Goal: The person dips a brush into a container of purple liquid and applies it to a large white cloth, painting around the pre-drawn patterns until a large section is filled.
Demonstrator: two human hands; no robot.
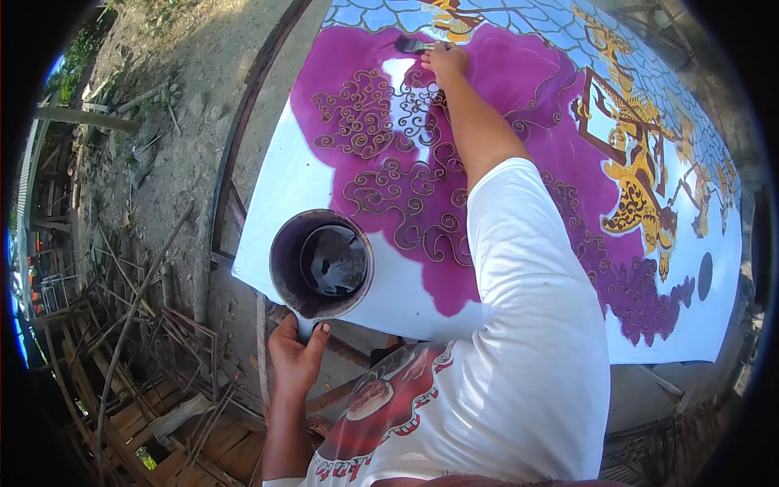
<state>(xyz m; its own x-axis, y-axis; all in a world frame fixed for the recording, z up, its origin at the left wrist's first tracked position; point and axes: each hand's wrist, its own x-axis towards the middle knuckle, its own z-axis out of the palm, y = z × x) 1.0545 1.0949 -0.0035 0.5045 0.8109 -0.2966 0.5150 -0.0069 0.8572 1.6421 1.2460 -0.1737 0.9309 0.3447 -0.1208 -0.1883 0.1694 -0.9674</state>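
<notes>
My left hand [297, 355] is closed round the handle of a saucepan [281, 260] at the near left edge of the cloth. Dark liquid [334, 261] lies in the pan. Stretched far forward, my right hand [445, 62] grips a flat paintbrush [412, 45], its dark bristles pointing left over the purple paint. Below me spreads a large white cloth [283, 188] with a broad purple area [484, 85] and brown curling line patterns [408, 192]. A white unpainted patch [398, 71] shows just under the brush, among the curls.
Yellow-brown figures [638, 195] and blue stone-like patterning [369, 15] cover the far and right parts of the cloth. A wooden beam [246, 109] runs along its left side. Bare ground [174, 162] and stacked sticks and boards [154, 390] lie to the left.
</notes>
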